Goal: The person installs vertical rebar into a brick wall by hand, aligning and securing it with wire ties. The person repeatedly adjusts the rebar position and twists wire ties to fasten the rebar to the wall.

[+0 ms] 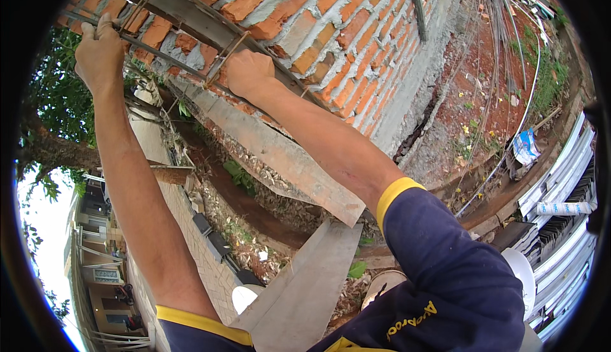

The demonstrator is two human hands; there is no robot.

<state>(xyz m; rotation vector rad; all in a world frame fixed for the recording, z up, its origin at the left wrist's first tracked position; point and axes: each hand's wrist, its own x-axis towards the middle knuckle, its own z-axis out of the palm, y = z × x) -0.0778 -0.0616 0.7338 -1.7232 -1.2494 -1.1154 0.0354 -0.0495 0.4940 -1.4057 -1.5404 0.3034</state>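
Note:
My left hand point(102, 56) is raised at the upper left, its fingers closed around a thin steel reinforcing bar point(167, 55). The bar slants down to the right along the top of a brick wall point(356, 24). Square wire stirrups cross it, a near stirrup point(216, 69) and a farther stirrup point(145, 1). My right hand point(250, 74) is a fist right beside the near stirrup, touching the bar cage. What its fingers hold is hidden. A grey board point(191, 5) runs behind the bars, against the bricks.
Wide grey planks point(305, 282) stand below my arms. A tree point(57, 72) is at the left, above a paved path point(181, 225). Right of the wall lie red soil point(464, 78), loose wires and stacked metal sheets point(560, 237). A post point(417, 5) leans on the wall.

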